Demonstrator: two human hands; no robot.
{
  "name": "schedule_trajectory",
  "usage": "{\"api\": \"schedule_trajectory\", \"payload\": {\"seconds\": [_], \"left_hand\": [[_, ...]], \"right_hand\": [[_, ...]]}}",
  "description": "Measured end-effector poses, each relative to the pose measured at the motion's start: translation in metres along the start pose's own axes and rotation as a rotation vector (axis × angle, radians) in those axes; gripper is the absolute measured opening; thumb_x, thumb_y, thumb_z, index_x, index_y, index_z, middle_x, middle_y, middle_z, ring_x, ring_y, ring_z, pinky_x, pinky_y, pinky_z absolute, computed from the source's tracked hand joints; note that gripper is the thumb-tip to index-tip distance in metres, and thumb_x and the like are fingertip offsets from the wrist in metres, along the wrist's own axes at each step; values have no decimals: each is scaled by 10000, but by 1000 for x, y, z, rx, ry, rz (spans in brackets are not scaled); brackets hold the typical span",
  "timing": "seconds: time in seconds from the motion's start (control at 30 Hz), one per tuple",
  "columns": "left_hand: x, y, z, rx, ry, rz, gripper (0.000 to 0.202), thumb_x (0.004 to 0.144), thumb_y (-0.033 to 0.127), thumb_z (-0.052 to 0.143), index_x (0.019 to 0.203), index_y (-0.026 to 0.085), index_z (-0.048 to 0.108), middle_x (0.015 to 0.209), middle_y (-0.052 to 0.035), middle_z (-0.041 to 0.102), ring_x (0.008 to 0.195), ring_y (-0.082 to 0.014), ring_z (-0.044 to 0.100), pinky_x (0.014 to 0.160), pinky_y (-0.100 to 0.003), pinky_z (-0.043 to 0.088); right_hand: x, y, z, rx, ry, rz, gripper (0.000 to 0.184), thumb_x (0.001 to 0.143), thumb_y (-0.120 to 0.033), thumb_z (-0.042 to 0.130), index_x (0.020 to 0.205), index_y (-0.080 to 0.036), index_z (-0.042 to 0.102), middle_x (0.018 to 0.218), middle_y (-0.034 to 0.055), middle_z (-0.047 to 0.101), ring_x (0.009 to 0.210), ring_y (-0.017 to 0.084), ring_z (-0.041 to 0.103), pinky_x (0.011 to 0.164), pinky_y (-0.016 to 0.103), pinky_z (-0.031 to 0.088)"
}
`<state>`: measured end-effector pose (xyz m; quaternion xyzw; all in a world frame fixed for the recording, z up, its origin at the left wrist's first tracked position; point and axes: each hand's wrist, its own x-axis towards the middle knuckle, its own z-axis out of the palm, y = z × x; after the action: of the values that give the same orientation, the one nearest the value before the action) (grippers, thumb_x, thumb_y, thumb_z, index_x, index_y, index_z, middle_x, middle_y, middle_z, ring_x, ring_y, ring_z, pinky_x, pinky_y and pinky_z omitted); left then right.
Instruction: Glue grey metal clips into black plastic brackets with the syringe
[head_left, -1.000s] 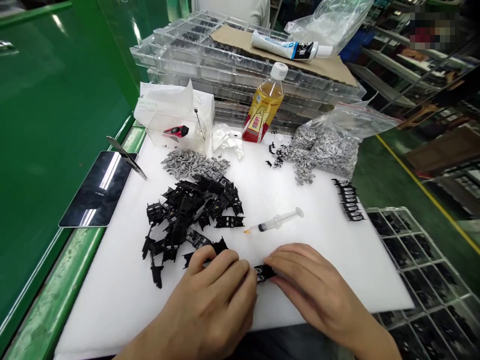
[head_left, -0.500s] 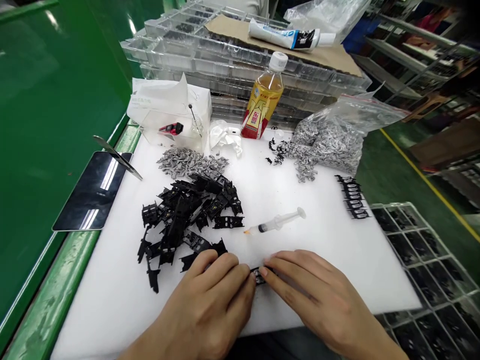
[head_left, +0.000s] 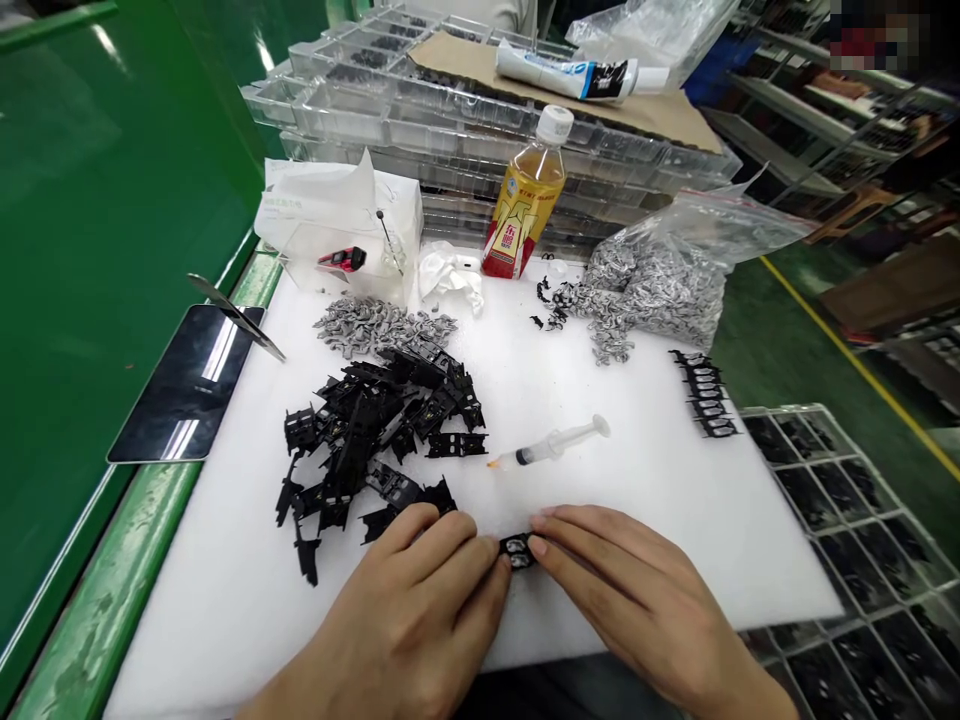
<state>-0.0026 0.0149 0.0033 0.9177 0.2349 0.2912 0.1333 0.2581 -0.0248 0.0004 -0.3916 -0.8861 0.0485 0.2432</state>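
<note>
Small black plastic bracket with two silvery openings (head_left: 517, 550) sits at the near edge of the white foam tabletop (head_left: 600, 380), between both hands. Left hand (head_left: 427, 600): fingers curled, clamped on its left end. Right hand (head_left: 637, 595): fingers nearly straight, close together, tips touching its right end; can't tell if it's pinching. Long axis looks left-right, hand to hand; both ends covered, so unconfirmed. Left fingertips hidden. Beyond: clear plastic syringe, orange tip (head_left: 551, 443), pointing left; heap of black plastic brackets (head_left: 367, 430) left of it.

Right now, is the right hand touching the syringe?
Apart. The head view shows a strip of bare white board between the right hand and the syringe.
</note>
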Motion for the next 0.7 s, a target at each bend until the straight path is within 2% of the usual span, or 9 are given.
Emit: {"api": "schedule_trajectory", "payload": {"seconds": [0.1, 0.33, 0.53, 0.7], "left_hand": [[1, 1, 0, 10, 7, -5, 271, 1061, 82, 466, 1136, 95, 726, 920, -81, 701, 925, -223, 647, 840, -418, 503], [1, 1, 3, 12, 15, -12, 242, 1059, 88, 498, 1134, 85, 728, 946, -82, 717, 933, -226, 642, 846, -433, 484], [0, 2, 6, 37, 24, -10, 178, 1015, 67, 589, 1131, 72, 723, 919, -78, 701, 930, -229, 648, 828, -430, 497], [2, 1, 1, 51, 18, 5, 242, 1034, 68, 509, 1140, 83, 726, 912, -89, 701, 927, -232, 652, 828, -426, 514]], "right_hand": [[2, -1, -2, -26, -7, 4, 366, 1029, -104, 617, 1378, -160, 713, 1299, 111, 793, 1222, 234, 732, 1032, 413, 660], [11, -1, -7, -29, -24, -10, 312, 1062, -140, 575, 1323, -150, 745, 1273, 94, 802, 1199, 223, 727, 1019, 374, 655], [-1, -1, -1, -25, 18, -8, 375, 1008, -72, 635, 1368, -143, 713, 1310, 113, 791, 1248, 227, 727, 1082, 397, 639], [-9, -5, -1, -1, -51, 2, 427, 1028, -59, 568, 1434, -144, 670, 1399, 117, 752, 1348, 241, 683, 1135, 412, 621]]}}
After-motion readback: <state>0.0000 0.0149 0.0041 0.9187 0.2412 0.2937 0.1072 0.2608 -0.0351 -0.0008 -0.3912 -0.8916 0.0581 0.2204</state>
